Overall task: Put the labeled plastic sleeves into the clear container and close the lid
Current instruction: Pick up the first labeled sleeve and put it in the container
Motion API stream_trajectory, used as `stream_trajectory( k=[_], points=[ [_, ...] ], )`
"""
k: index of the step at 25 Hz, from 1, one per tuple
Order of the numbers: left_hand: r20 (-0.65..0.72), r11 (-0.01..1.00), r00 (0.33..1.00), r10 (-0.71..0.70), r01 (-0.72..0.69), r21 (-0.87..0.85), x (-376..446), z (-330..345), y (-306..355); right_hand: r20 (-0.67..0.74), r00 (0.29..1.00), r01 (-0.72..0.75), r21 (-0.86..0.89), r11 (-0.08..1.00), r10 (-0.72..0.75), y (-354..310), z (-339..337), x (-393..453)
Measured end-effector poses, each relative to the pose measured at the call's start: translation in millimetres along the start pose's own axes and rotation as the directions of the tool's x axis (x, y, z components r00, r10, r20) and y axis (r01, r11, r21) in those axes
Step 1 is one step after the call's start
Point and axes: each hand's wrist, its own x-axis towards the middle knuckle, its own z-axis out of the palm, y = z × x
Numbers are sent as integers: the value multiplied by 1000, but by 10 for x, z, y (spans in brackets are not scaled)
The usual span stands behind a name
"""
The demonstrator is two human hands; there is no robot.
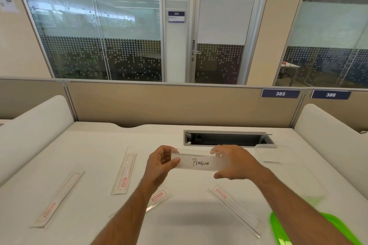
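I hold a clear plastic sleeve [199,162] with a white card reading "Penguin" above the middle of the desk. My left hand [162,162] pinches its left end and my right hand [233,162] grips its right end. Several more sleeves with red print lie flat on the desk: one at far left [56,200], one upright-angled [124,173], one partly under my left forearm [158,198], one at lower right [235,208]. The clear container [282,163] stands open at the right, and its green lid [282,228] lies at the lower right edge, partly behind my right arm.
The white desk [95,145] has an open cable slot [229,138] just behind my hands. Beige partition panels [165,103] close the back, and white rounded dividers stand at both sides [33,119]. A glass wall and door lie beyond.
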Motion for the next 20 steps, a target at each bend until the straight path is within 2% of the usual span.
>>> stream_trajectory(
  k=[1, 3, 8, 10, 11, 13, 15, 17, 20],
  points=[
    [14, 1000, 1000, -4, 4, 9, -1, 25, 1, 20, 999, 30, -96, 995, -28, -19, -25, 12],
    [37, 1000, 999, -15, 15, 18, -7, 105, 1, 55, 996, 77, -170, 982, -68, -61, -57, 33],
    [45, 998, 999, -31, 29, 49, -33, 331, -9, 158, 986, 73, -148, 986, -49, -90, -43, -7],
    [22, 989, 1000, -14, 11, 145, -52, 431, -47, 142, 990, 27, -144, 989, -7, -28, -29, -32],
    [15, 966, 1000, -13, 9, 260, -60, 484, -93, 109, 994, -12, -144, 990, 27, 17, -33, -41],
    [39, 847, 998, -59, 29, 531, -99, 578, -236, 21, 991, -125, -130, 984, 129, 130, -57, -62],
    [109, 685, 986, -124, 6, 729, -151, 651, -446, -71, 966, -255, -100, 962, 249, 296, -109, -75],
    [161, 551, 967, -196, -27, 834, -209, 726, -670, -145, 912, -394, -58, 917, 383, 520, -188, -105],
    [186, 424, 953, -240, -69, 903, -303, 837, -947, -233, 797, -575, -9, 818, 557, 918, -293, -198]
  ],
)
